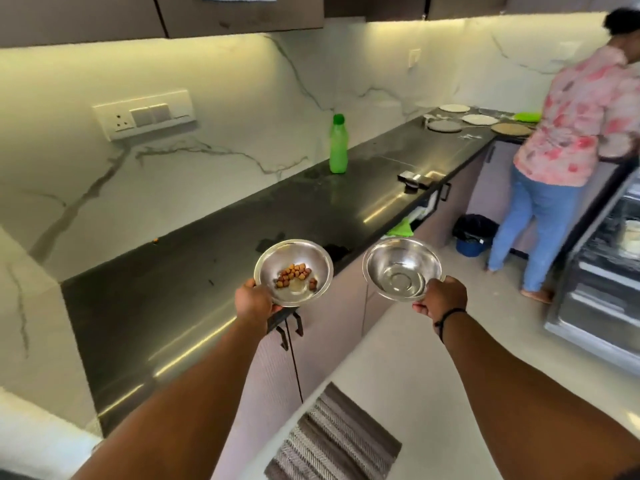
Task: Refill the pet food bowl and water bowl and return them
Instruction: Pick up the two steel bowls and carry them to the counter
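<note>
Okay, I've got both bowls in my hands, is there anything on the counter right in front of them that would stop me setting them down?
Nothing visible blocks it. The left hand holds the food bowl over the bare black countertop; the right hand holds the water bowl just past its front edge. The green bottle stands well farther along.

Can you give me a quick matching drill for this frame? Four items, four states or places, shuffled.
Items:
1. food bowl
2. water bowl
3. green bottle
4. striped mat

States or places:
A. upright on the black counter
B. held by the right hand, little water inside
C. flat on the floor
D. held by the left hand, a few kibbles inside

Pairs: 1-D, 2-B, 3-A, 4-C
</note>
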